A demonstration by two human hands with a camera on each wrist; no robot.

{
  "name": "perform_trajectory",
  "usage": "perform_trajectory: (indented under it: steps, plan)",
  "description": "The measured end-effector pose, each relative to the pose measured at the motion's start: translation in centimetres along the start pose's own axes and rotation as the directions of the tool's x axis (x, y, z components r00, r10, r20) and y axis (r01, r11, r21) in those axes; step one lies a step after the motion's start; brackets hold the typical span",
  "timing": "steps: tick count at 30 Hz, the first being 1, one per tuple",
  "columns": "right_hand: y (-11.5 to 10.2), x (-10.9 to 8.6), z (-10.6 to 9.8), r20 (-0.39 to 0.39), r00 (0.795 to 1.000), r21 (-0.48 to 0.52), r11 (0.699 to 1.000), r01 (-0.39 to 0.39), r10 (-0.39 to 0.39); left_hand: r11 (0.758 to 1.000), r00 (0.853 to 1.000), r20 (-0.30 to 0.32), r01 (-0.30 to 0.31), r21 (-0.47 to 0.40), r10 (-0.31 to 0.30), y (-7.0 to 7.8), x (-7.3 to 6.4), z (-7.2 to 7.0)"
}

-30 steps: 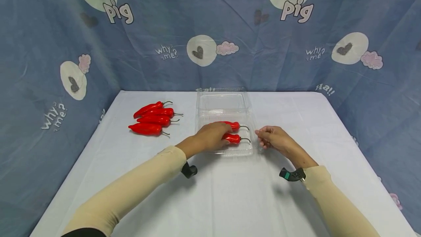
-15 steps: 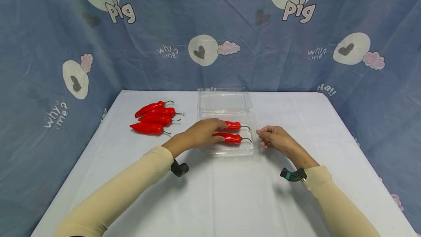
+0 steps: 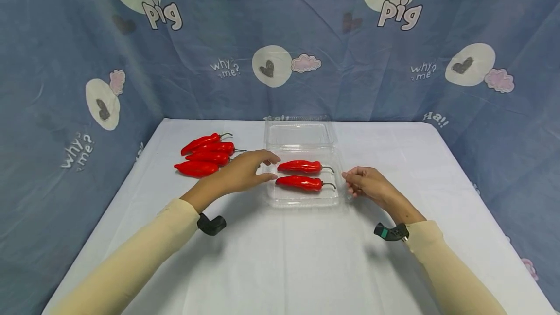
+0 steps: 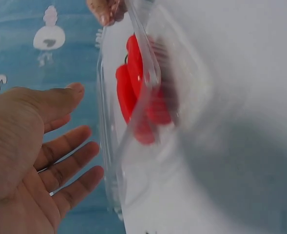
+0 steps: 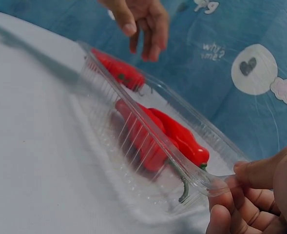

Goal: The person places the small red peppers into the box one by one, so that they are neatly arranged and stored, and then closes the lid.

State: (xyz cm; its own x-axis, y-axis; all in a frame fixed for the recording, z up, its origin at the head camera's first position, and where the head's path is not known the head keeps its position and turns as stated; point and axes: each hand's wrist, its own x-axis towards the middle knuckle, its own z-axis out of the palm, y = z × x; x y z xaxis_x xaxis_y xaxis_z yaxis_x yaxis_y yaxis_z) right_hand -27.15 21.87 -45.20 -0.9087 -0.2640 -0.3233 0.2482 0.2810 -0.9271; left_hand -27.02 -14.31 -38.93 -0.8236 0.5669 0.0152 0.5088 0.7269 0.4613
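Two red peppers point(image 3: 300, 183) with green stems lie side by side in a clear plastic clamshell box point(image 3: 302, 202), stems pointing right. My right hand point(image 3: 366, 183) pinches the box's right rim between thumb and fingers, plain in the right wrist view at the rim corner point(image 5: 216, 186). At the box's left side my left hand point(image 3: 240, 171) hovers with fingers spread and nothing in them. The left wrist view shows that palm and its parted fingers point(image 4: 72, 146) beside the box wall. Several more red peppers point(image 3: 199, 168) lie at the left, partly hidden behind the left hand.
The box's lid point(image 3: 299, 134) lies folded back toward the rear edge of the white-covered table point(image 3: 306, 256). A blue printed curtain point(image 3: 210, 23) hangs right behind the table and along its sides. Each wrist wears a black strap camera point(image 3: 391, 232).
My left hand has let go of the peppers in the box and drawn back left, out over the box's left edge. The right hand keeps its pinch on the rim.
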Motion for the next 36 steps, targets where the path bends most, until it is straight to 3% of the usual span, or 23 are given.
perform_trajectory:
  steps: [14, 21, 27, 36]
  plan:
    - [-0.2, 0.1, 0.2, -0.016, 0.999, 0.003, 0.999, -0.033, 0.033, 0.993, 0.991, -0.072, 0.115, 0.028, -0.112, -4.4, -4.5, -1.9]
    - [-0.1, 0.1, 0.1, -0.001, 1.000, -0.002, 1.000, -0.011, 0.011, 0.987, 0.983, -0.092, 0.159, 0.022, -0.156, -6.7, -6.3, -2.6]
    - [-0.3, -0.1, 0.1, 0.006, 1.000, 0.011, 1.000, -0.009, 0.009, 0.988, 0.983, -0.101, 0.156, 0.001, -0.155, -8.2, -7.3, -3.0]
    - [-0.1, 0.0, 0.1, -0.001, 1.000, 0.000, 1.000, -0.007, 0.007, 0.979, 0.974, -0.120, 0.199, 0.052, -0.192, -10.3, -8.1, -3.7]
